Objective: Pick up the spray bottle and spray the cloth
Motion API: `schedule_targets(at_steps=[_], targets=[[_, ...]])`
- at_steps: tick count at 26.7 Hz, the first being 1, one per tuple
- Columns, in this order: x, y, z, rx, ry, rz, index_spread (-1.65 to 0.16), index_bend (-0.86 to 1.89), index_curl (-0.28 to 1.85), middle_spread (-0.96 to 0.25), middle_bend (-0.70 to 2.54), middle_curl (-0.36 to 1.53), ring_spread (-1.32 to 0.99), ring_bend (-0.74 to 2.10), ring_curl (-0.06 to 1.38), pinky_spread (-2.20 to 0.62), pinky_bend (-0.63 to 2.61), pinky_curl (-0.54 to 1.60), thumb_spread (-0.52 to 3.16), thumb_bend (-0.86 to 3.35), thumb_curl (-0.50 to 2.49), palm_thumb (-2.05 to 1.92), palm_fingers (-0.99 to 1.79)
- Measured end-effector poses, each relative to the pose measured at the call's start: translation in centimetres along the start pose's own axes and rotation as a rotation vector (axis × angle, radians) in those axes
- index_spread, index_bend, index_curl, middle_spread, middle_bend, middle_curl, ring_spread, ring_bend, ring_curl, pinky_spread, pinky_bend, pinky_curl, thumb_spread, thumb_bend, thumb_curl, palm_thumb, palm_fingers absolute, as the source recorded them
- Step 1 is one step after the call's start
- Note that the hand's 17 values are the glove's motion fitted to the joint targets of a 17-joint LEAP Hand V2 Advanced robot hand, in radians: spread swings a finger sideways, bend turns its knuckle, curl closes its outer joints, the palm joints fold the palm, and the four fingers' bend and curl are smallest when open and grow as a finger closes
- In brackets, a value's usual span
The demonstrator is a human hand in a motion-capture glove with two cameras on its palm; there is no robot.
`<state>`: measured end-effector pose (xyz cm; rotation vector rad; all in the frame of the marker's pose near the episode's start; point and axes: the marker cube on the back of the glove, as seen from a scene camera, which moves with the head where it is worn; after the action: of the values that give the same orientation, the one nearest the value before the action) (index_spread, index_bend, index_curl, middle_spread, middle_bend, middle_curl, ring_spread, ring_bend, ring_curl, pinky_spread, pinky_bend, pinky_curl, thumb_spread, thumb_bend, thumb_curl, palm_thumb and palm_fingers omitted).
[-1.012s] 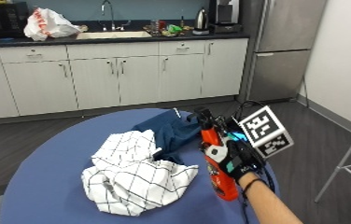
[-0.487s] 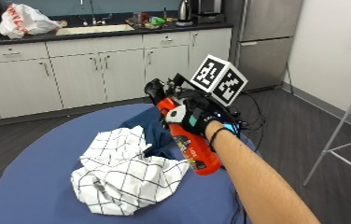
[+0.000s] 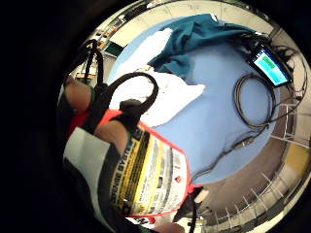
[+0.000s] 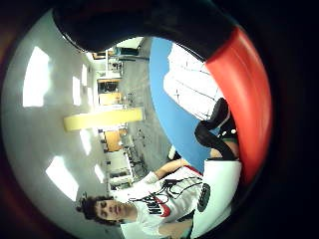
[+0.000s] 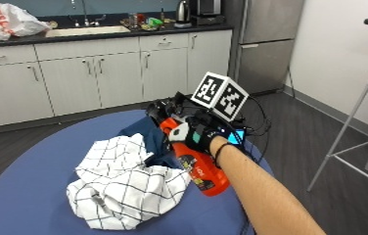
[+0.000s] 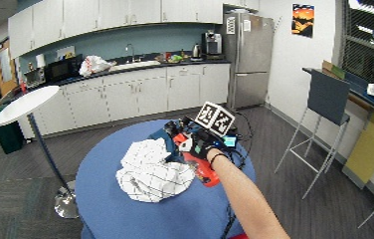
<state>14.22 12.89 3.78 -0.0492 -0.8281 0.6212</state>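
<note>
blue table (image 5: 34,161), teal garment (image 5: 146,133)

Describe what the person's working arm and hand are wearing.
The right hand wears a black glove with white plastic parts and a small lit teal screen by the wrist. A black band circles the wrist, and black strap loops run over the fingers in the palm view. The forearm is bare, with no sleeve. The thumb side palm view shows a white T-shirt with a dark and red print.

A round blue table (image 5: 34,161) carries a checked cloth (image 5: 122,188) (beside a teal one (image 5: 146,133)).
</note>
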Motion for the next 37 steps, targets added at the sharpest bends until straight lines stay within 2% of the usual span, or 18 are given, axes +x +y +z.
schedule_targets(at_steps=[7,14,22,28,31,34,37], targets=[[-4.3,0.2,-1.6,0.005,-0.001,-0.065,-0.21,0.02,0.08,-0.1,0.56,0.48,-0.08,0.65,0.42,0.18,0.63,0.33,0.76,-0.02,0.65,1.06,0.97],[-0.8,0.1,1.2,-0.043,0.0,-0.004,-0.2,0.02,0.08,-0.1,0.56,0.48,-0.09,0.66,0.42,0.17,0.63,0.34,0.76,-0.02,0.67,1.05,0.97],[-2.8,1.5,-0.9,-0.001,-0.027,-0.05,-0.2,0.02,0.07,-0.1,0.56,0.49,-0.09,0.66,0.42,0.17,0.63,0.34,0.77,-0.02,0.69,1.04,0.97],[2.1,3.9,-0.3,0.043,-0.048,-0.013,-0.2,0.02,0.07,-0.1,0.56,0.49,-0.09,0.66,0.42,0.17,0.63,0.34,0.78,-0.02,0.7,1.03,0.97],[2.3,6.2,-0.3,0.183,-0.135,-0.095,-0.2,0.02,0.07,-0.1,0.56,0.49,-0.09,0.66,0.42,0.17,0.63,0.34,0.78,-0.02,0.7,1.03,0.97],[-0.8,7.4,0.1,0.309,-0.211,-0.231,-0.2,0.02,0.06,-0.09,0.57,0.49,-0.09,0.66,0.42,0.17,0.62,0.33,0.78,-0.02,0.71,1.03,0.96],[-4.3,7.4,2.0,0.369,-0.293,-0.362,-0.22,0.03,0.07,-0.1,0.57,0.49,-0.09,0.65,0.42,0.18,0.61,0.33,0.79,-0.02,0.71,1.03,0.93]])
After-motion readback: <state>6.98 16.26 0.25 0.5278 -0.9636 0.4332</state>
